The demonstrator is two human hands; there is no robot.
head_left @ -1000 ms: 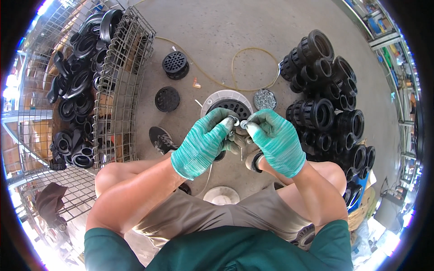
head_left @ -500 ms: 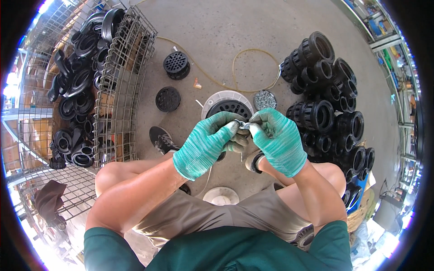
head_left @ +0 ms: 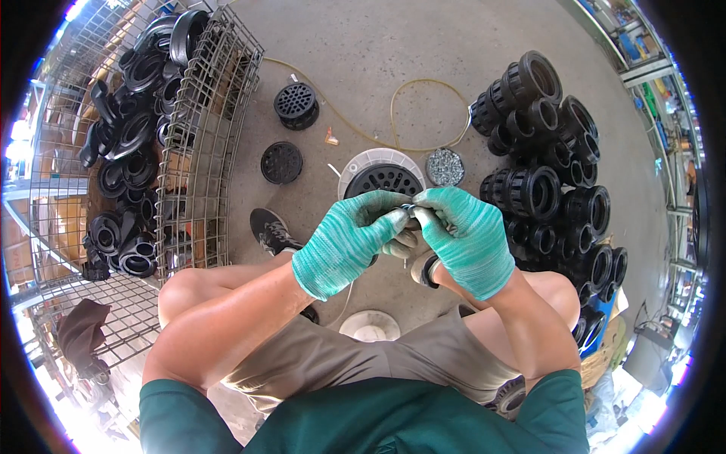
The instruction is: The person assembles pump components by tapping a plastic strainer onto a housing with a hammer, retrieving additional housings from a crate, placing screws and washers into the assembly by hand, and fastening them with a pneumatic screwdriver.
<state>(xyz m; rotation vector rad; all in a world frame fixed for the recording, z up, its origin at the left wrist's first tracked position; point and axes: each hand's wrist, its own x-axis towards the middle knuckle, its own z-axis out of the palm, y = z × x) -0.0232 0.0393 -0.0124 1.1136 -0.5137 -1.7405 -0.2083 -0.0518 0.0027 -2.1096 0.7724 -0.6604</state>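
Observation:
My left hand (head_left: 349, 236) and my right hand (head_left: 470, 237), both in green-and-white knit gloves with grey palms, meet in front of me. Their thumbs and forefingers pinch a small silvery metal part (head_left: 409, 206) from both sides. Most of it is covered by the fingertips, so its exact kind cannot be told. Just beyond the hands, a black slotted disc (head_left: 384, 178) sits on a pale round stand (head_left: 364, 158). A round container of small silvery metal pieces (head_left: 445, 167) stands right of it.
Black ribbed pipe fittings (head_left: 541, 193) are heaped at the right. A wire cage (head_left: 204, 144) with black rings and curved parts stands at the left. Two black grates, one upper (head_left: 296, 103) and one lower (head_left: 281, 163), lie on the floor. A yellowish hose (head_left: 431, 82) loops behind.
My fingertips have drawn closer together over the small metal part, so less of it shows. My right hand has shifted slightly left.

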